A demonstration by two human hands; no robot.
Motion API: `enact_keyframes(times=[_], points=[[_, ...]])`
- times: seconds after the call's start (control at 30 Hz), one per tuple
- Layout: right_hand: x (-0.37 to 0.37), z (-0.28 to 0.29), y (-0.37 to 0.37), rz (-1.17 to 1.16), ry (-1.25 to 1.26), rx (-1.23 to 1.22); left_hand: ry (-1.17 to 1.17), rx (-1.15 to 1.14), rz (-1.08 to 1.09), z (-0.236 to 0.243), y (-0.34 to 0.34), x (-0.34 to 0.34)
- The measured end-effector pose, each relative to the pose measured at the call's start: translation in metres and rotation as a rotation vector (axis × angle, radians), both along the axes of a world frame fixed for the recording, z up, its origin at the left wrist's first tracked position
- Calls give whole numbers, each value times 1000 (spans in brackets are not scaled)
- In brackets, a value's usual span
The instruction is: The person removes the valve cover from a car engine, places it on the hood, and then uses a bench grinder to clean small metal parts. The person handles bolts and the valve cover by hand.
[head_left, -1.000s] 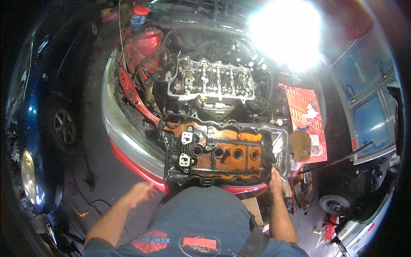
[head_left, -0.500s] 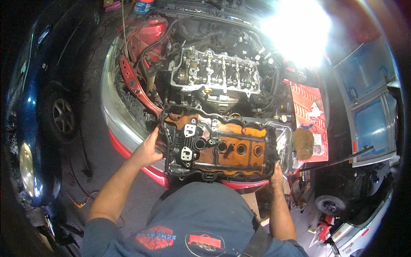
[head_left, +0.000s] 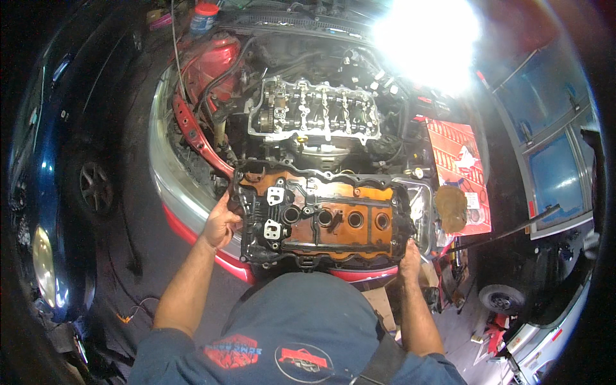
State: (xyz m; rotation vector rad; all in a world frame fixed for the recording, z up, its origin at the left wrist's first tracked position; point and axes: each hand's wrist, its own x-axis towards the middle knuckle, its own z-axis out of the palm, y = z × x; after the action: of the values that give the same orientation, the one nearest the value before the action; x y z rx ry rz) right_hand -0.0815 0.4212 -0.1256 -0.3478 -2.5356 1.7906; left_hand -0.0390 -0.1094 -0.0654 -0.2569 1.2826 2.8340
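Observation:
I hold a black valve cover (head_left: 356, 230) with its amber, oil-stained underside facing up, in front of the engine bay. My left hand (head_left: 222, 222) is closed on its left end, with the fingers partly hidden beneath it. At its right end, my right hand (head_left: 410, 255) grips the lower corner. Two pale gasket-like plates (head_left: 274, 196) sit on the left part of the cover, beside a row of several round holes. Beyond it lies the uncovered engine top (head_left: 314, 114), its camshafts and bright metal rim exposed.
A red box (head_left: 454, 154) lies at the right of the bay, with a brown rounded piece (head_left: 451, 210) by it. A clear tray (head_left: 418, 205) is partly behind the cover. A dark blue car (head_left: 51, 192) stands left. A bright lamp (head_left: 427, 42) glares at the upper right.
The valve cover has shifted slightly left and its right end tips a little differently, with both hands still gripping it. The whole view has moved slightly.

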Motion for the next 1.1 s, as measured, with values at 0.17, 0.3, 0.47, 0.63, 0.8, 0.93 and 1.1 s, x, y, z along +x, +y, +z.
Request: enact_keyframes(times=[0.17,0.3,0.47,0.63,0.8,0.93,1.1], points=[[5,13,-6,-49,23,-90,-2,3,13,12,-10,5],[4,21,-21,-108,70,196,-91,-79,181,18,-24,5],[8,73,-52,-34,104,-174,-57,70,115,23,-51,-3],[-8,143,-64,-107,129,-377,7,58,133,38,-68,9],[-14,177,-56,39,85,-1057,215,-71,87,71,-77,24],[-6,190,-41,252,132,-1129,310,-724,253,96,-80,43],[14,205,-24,277,303,-1155,287,-904,414,117,-99,62]])
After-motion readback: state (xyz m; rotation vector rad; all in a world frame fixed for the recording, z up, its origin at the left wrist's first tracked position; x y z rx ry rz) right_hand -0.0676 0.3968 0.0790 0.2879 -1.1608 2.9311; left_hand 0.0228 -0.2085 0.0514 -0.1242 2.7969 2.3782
